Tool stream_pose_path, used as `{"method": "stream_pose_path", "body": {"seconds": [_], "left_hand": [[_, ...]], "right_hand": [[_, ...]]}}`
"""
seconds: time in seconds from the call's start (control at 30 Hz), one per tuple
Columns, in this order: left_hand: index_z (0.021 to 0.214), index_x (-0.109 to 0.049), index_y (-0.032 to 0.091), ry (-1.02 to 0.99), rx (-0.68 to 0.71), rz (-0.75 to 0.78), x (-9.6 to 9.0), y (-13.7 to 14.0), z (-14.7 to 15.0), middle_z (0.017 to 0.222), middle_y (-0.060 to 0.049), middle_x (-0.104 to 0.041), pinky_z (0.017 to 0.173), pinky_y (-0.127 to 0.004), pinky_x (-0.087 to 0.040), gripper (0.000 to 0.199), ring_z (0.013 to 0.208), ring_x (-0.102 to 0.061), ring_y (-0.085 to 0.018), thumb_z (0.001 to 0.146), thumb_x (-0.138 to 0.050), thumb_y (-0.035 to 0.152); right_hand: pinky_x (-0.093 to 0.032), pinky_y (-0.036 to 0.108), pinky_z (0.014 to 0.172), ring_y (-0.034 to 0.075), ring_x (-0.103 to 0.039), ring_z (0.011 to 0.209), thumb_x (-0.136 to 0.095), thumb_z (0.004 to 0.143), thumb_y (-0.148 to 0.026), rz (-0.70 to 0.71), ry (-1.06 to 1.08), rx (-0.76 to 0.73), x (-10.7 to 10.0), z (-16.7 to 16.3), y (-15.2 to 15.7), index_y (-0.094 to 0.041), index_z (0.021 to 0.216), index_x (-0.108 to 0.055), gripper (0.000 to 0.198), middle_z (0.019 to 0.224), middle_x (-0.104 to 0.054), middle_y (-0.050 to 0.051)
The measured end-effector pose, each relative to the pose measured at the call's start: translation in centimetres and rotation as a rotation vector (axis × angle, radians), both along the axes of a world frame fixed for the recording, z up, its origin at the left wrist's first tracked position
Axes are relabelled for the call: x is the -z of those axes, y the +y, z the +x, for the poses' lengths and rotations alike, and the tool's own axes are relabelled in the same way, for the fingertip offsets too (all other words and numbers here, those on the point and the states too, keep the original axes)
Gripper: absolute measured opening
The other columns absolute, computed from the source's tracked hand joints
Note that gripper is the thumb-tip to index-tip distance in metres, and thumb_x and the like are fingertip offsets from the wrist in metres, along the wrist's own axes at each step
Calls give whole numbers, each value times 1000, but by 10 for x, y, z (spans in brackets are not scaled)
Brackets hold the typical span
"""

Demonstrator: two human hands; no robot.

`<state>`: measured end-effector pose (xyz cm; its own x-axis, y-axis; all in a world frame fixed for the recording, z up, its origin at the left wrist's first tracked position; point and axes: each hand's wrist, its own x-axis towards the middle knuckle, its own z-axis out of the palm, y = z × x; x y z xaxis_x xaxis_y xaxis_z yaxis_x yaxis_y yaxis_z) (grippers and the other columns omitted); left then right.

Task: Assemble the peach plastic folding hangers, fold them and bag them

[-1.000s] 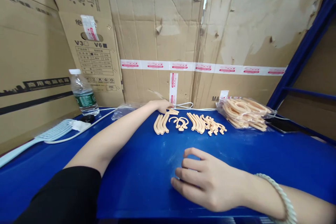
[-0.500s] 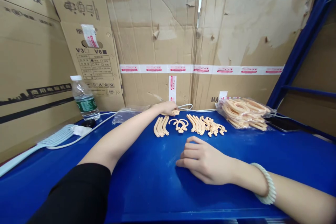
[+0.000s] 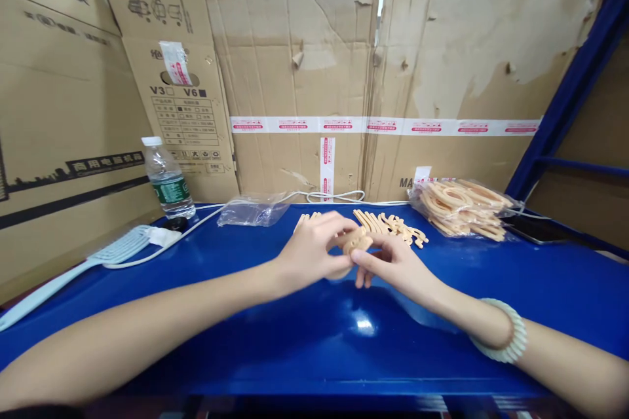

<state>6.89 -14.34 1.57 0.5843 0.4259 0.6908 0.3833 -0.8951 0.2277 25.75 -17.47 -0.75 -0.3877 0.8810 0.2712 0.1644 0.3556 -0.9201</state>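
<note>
Both hands meet above the middle of the blue table (image 3: 295, 353). My left hand (image 3: 314, 245) is closed around pale wooden-looking pieces (image 3: 358, 243), whose number and exact shape are blurred. From the right, my right hand (image 3: 393, 265) grips the same pieces, its thumb pressed on their near edge. Behind the hands lie curved strips (image 3: 368, 221) in a row, with small hooked pieces (image 3: 405, 229) beside them. More strips (image 3: 305, 219) show in part past my left hand, which hides the rest of that group.
A clear bag of similar pieces (image 3: 459, 206) lies at the back right, by a dark phone-like slab (image 3: 538, 229). On the left are a water bottle (image 3: 170, 186), a light blue hairbrush (image 3: 118, 245), a white cable (image 3: 135, 265) and crumpled clear plastic (image 3: 253, 211). Cardboard (image 3: 295, 78) stands behind.
My left hand has come back from the far edge of the table with pale pieces in it. My right hand has lifted and turned to take hold of them too.
</note>
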Motion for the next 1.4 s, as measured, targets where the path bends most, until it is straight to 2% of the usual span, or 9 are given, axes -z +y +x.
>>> {"method": "stream_pose_path", "body": {"seconds": [0.17,0.33,0.53,0.7,0.83,0.93,1.17,1.27,1.4], "left_hand": [[99,-67,21,-14,42,-229,10,-19,-17,92,-3,-70,77,-29,-50,15,85,-65,-18,85,-67,26],[94,-69,21,-63,-36,-431,13,-9,-25,93,-4,-71,66,-27,-52,14,84,-65,-20,82,-66,28],[94,-56,19,-391,-8,-698,19,0,-30,85,-2,-66,65,-28,-55,20,75,-66,-17,83,-64,34],[95,-50,19,-542,-1,-707,23,7,-38,77,1,-61,63,-27,-54,21,65,-62,-13,84,-61,34],[89,-50,18,-542,-6,-720,26,9,-42,69,2,-59,62,-26,-53,19,61,-60,-12,86,-58,35],[89,-52,18,-507,-14,-732,26,7,-44,65,3,-58,58,-24,-50,19,57,-57,-11,86,-58,36],[110,-55,18,-332,33,-786,25,-7,-40,87,-3,-63,58,-25,-47,34,73,-60,-16,83,-62,39],[102,-61,16,-191,97,-751,22,-12,-38,92,-4,-62,74,-29,-47,30,84,-59,-18,82,-64,37],[94,-64,14,-131,210,-865,19,-14,-34,86,-4,-62,73,-29,-44,30,80,-57,-17,84,-56,42]], "right_hand": [[-57,27,58,17,-70,61,-70,78,-56,-110,25,-48,4,-4,-1,-12,82,-63,44,70,-68,4],[-57,28,61,16,-69,62,-77,72,-52,-54,50,-12,6,6,14,-14,83,-65,41,68,-69,2],[-55,31,63,16,-66,64,-72,74,-53,-2,-234,-49,5,22,22,-12,94,-70,46,74,-70,5],[-47,31,65,18,-60,71,-74,73,-44,109,-309,54,-1,31,30,-16,72,-74,27,75,-68,5],[-45,33,69,20,-58,75,-73,74,-44,131,-242,152,-2,34,36,-16,72,-74,28,74,-67,6],[-45,29,60,15,-55,63,-69,78,-48,63,-137,181,2,34,36,-15,78,-70,34,71,-64,4],[-58,31,65,17,-68,70,-82,65,-47,-123,64,60,11,21,30,-17,76,-54,42,74,-65,2],[-59,30,65,17,-70,70,-84,66,-42,-134,131,4,13,15,27,-18,75,-52,41,72,-66,1],[-59,27,63,14,-69,68,-84,67,-36,-76,215,-51,16,8,23,-18,74,-55,35,75,-65,0]]}}
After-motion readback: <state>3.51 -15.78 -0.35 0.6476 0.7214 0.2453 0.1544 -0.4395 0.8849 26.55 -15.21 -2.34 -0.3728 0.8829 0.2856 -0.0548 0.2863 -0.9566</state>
